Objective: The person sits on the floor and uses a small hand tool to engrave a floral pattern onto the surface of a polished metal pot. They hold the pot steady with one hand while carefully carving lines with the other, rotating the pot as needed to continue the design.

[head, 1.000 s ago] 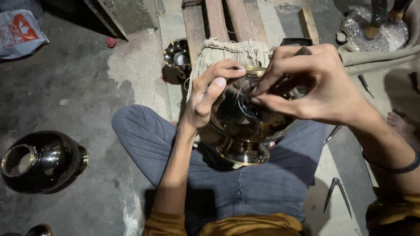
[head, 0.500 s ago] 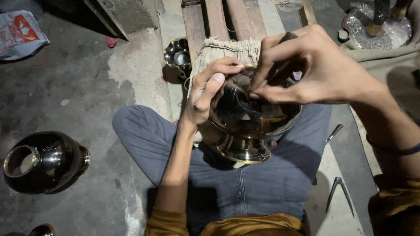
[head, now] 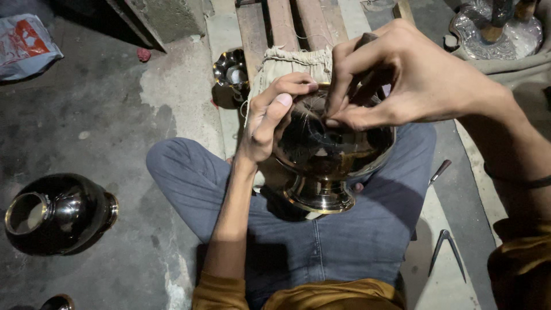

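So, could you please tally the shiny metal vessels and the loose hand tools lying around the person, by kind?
Polished metal vessels: 4 – footed bowl steadied by the left hand, round pot, small scalloped bowl, and a piece at the bottom edge.
Hand tools on the floor: 2 – dividers, handled tool.
Total: 6

Both hands meet ahead: left hand [head: 270,123] curled in grip, right hand [head: 402,77] pinching fingertips downward.

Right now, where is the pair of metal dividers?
In the head view, the metal dividers lie on the floor at lower right, beside the person's jeans-clad leg, below the small dark-handled tool.
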